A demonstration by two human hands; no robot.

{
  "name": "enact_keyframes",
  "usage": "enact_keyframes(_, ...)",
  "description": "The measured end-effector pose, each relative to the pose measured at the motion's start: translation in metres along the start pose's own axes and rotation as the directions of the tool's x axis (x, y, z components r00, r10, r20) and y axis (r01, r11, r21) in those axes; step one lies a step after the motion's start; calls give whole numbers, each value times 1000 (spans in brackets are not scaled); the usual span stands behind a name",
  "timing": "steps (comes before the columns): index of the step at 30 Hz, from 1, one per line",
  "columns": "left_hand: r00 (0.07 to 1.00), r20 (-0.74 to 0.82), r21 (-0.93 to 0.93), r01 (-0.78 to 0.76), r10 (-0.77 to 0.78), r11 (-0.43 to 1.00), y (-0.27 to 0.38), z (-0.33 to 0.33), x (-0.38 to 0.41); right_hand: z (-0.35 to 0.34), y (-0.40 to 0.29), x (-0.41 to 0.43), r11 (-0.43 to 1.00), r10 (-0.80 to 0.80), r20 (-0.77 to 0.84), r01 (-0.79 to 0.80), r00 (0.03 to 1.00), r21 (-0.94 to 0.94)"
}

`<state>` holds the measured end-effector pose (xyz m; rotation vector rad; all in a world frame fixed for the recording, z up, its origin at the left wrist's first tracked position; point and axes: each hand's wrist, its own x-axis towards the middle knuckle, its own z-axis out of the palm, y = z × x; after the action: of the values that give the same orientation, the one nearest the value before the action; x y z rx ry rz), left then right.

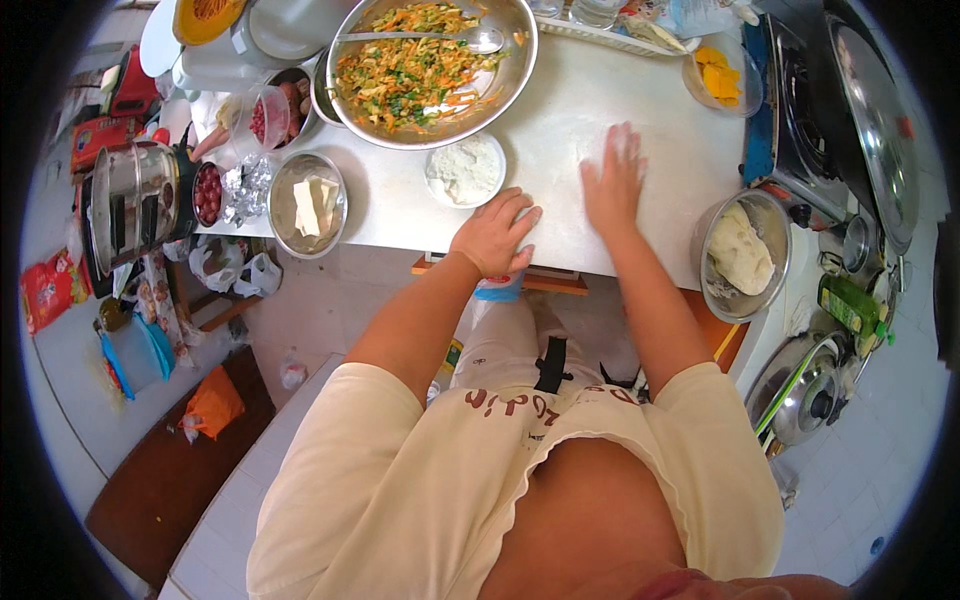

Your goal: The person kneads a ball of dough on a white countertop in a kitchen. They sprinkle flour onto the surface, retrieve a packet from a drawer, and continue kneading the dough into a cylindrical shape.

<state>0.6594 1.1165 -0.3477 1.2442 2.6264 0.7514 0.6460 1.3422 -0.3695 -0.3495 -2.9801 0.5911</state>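
Note:
My left hand (496,231) rests at the front edge of the white tabletop (555,150), fingers apart and holding nothing. Just beyond its fingertips stands a small white bowl of flour (465,169). Palm down on the table, to the right, lies my right hand (616,180); its fingers are apart and slightly blurred. A steel bowl (709,289) with a lump of pale dough (741,251) sits at the table's right front corner. Behind the flour is a large steel bowl (529,67) of chopped vegetable filling (409,75), with a metal spoon (480,40) lying across it.
To the left, a steel bowl (281,225) holds pale blocks (307,206), beside crumpled foil (246,191) and a bowl of red grapes or berries (208,195). At the back right are a tub of orange pieces (718,76) and a gas stove (795,112) with a large wok lid (874,127).

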Motion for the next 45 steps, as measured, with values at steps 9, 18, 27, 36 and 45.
enact_keyframes(9,998,-30,10,-57,57,998,-3,5,1,2,-41,10,772,-560,404,633,723,-63)
enact_keyframes(18,997,-68,-52,-26,23,998,-3,7,-3,-34,9,-29,943,-204,272,264,940,-204)
enact_keyframes(27,980,-199,-251,-42,-9,967,32,-7,21,-57,-5,-31,663,160,212,-264,964,700)
enact_keyframes(36,950,117,-405,312,-290,859,90,17,108,-119,-3,-37,-74,167,256,-247,952,966)
enact_keyframes(45,935,11,-484,316,-355,816,104,12,114,-145,20,-55,869,113,12,-105,993,483)
